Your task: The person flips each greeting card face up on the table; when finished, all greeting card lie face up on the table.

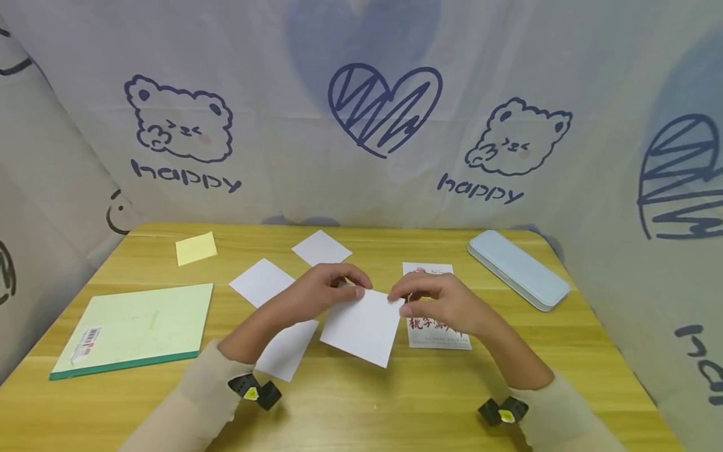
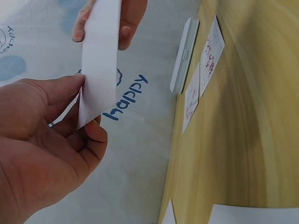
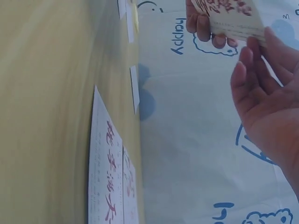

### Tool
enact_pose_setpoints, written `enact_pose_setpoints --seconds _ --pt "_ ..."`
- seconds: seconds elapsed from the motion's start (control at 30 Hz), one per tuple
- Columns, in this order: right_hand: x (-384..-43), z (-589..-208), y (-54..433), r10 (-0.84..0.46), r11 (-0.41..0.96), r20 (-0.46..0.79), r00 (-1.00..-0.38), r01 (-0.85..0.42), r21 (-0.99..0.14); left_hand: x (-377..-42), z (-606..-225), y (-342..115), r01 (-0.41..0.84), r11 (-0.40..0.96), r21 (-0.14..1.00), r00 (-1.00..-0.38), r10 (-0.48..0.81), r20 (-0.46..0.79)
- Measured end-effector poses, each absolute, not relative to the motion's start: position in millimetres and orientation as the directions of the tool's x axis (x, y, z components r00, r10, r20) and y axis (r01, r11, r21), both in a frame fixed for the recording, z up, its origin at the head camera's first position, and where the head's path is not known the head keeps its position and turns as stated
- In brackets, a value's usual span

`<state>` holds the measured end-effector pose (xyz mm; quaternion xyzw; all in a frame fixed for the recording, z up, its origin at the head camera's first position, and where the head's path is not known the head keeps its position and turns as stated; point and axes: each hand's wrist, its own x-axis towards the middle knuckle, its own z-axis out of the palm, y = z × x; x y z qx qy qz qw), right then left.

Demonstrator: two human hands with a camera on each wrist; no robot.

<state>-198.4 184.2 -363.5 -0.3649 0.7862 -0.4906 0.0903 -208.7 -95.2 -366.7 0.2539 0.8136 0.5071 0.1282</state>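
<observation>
"What's being held?"
"1 white card (image 1: 361, 329), raised above the table (image 1: 361, 420); the left hand (image 1: 319, 290) pinches its top edge, the right hand (image 1: 452, 302) its upper right corner."
"And nearby?"
"3 similar cards (image 1: 262, 282) lie left, 2 printed cards (image 1: 437, 338) right."

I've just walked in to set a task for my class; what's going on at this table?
A person is holding up a white card above the table, pinching it between the left hand and right hand. Its blank side shows in the head view; red writing shows on its other side in the right wrist view. Two printed cards lie on the right near a case. Three blank cards lie towards the left, near a notebook.
</observation>
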Motion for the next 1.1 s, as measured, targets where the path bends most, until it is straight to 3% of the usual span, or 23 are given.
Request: enact_pose_setpoints --seconds 0.13,0.37,0.53,0.8,1.1 --pt "-198.2 -365.5 181.2 -0.623 0.211 0.256 -0.739 -0.473 -0.855 -205.6 -369.0 -89.3 0.337 0.346 0.876 -0.849 0.514 0.124" --pt "-196.5 -365.1 179.3 -0.418 0.254 0.229 -0.879 -0.355 -0.900 -199.3 -363.7 -84.7 0.359 0.323 0.876 -0.871 0.453 0.190" --pt "-198.0 -365.7 180.0 -0.331 0.263 0.246 -0.911 -0.340 -0.903 -200.3 -363.5 -87.8 0.334 0.276 0.901 -0.869 0.461 0.181" --pt "-204.4 -367.0 180.8 -0.154 0.270 0.175 -0.973 -0.211 -0.940 -201.5 -362.2 -88.9 0.249 0.107 0.962 -0.888 0.421 0.183" --pt "-204.8 -370.1 178.2 -0.151 0.253 0.127 -0.980 -0.162 -0.954 -206.1 -366.1 -89.8 0.222 0.115 0.968 -0.925 0.340 0.172"
